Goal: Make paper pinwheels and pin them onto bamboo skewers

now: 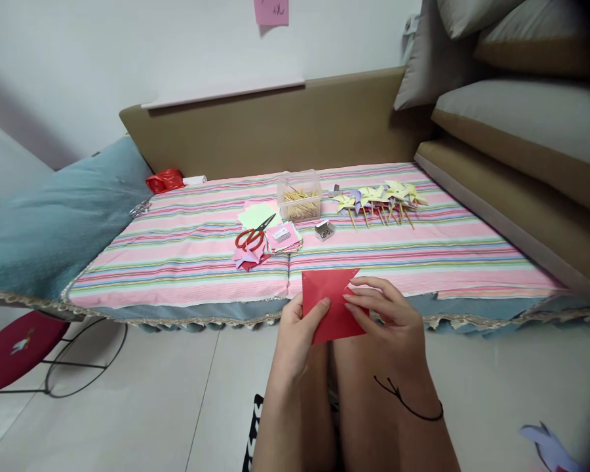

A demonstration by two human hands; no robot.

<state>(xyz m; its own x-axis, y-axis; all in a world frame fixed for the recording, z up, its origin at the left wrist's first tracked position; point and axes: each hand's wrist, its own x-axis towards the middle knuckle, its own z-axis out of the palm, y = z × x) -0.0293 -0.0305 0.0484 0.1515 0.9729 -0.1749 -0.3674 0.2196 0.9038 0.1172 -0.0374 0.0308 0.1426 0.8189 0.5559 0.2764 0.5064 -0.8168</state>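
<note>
A red paper square [327,288] with cuts in its right side is held above my knees. My left hand [299,324] grips its lower left part, thumb on top and fingers beneath. My right hand [391,311] is at its right edge, fingertips closed on the paper near the cut corner. Beyond the paper, on the striped cloth, lie red-handled scissors [250,239], coloured paper sheets [255,215], a small open box of pins [324,230] and a clear tub of wooden sticks [302,208]. Several finished pinwheels [373,195] lie to the right.
Grey and brown cushions [526,124] are stacked at the right. A red bag [166,181] lies at the back left. On the floor are a red stool [19,347] at the left and a purple paper piece [548,446] at the lower right.
</note>
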